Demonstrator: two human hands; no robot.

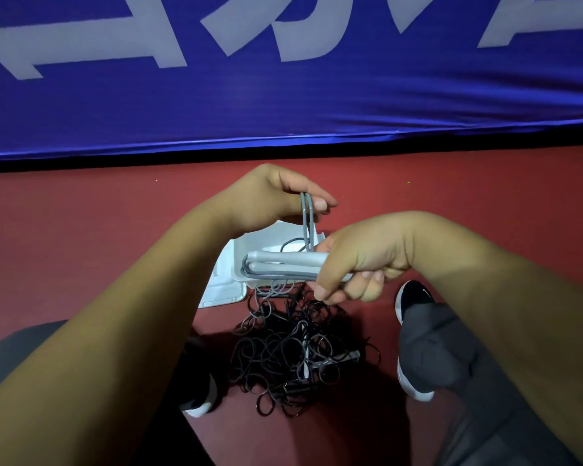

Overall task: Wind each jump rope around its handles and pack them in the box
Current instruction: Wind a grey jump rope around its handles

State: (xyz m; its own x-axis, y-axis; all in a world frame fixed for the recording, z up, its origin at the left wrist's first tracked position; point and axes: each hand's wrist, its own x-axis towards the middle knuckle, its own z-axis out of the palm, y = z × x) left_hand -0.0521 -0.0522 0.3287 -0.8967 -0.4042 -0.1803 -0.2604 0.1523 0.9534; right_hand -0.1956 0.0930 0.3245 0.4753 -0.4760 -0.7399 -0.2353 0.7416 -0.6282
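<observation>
Two grey handles [280, 257] lie side by side just above the white box [224, 284], and our right hand [360, 260] has its fingers curled tight around one end of them. Our left hand [270, 200], higher over the box, pinches a loop of the grey rope [306, 216] between thumb and fingers; further turns wrap the handles. Just nearer us than the box, a tangle of black ropes [297, 351] lies on the red floor [81, 247].

Grey rope [304, 219] loops round paired handles [276, 258] above a seemingly open white box [224, 284].
</observation>
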